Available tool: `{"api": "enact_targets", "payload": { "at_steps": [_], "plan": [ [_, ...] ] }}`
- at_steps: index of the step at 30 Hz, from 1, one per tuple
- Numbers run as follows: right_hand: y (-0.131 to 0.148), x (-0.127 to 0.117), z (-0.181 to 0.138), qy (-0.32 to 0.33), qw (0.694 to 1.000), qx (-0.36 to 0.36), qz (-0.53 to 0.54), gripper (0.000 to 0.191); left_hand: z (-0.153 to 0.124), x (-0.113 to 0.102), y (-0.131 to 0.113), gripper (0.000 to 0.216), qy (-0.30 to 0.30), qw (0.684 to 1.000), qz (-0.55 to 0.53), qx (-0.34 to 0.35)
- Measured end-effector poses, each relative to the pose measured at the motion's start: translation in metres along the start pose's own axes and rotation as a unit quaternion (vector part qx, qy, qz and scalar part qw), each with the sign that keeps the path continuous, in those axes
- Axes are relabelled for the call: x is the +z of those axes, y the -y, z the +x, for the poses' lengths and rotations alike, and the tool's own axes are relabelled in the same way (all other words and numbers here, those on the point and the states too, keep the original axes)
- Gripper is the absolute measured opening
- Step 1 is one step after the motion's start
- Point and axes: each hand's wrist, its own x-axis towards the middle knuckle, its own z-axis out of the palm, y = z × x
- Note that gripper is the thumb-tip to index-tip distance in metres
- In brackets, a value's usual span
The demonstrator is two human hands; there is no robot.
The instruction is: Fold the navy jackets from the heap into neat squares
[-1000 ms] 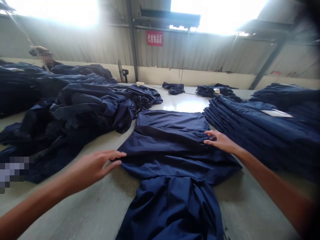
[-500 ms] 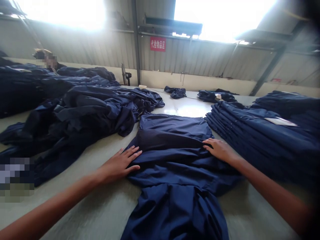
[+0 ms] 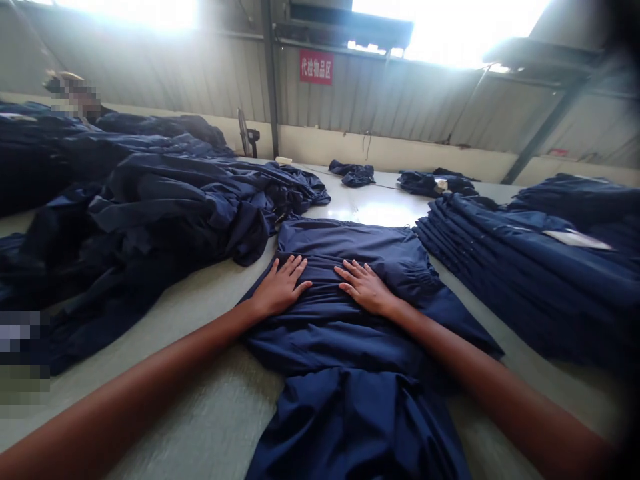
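Left hand (image 3: pixel 280 287) and right hand (image 3: pixel 365 288) (spread wide) press a navy garment (image 3: pixel 330 340).

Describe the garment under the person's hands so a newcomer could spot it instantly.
Below the red wall sign, find the long pale work table. The flat-spread navy cloth garment lies mid-table under the left hand and right hand, unlike the bunched navy heap and folded navy stack.

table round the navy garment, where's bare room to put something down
Bare table lies between the navy garment and the left heap, and beyond the garment, short of the small bundles. It's crowded at the left heap and the right stack.
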Motion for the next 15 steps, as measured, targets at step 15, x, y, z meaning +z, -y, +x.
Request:
{"api": "enact_targets", "payload": {
  "at_steps": [15],
  "plan": [
    [0.011,-0.033,0.012,0.047,0.997,-0.033,-0.055,0.052,0.006,-0.042,0.017,0.043,-0.115,0.992,-0.044,0.003]
  ]
}}
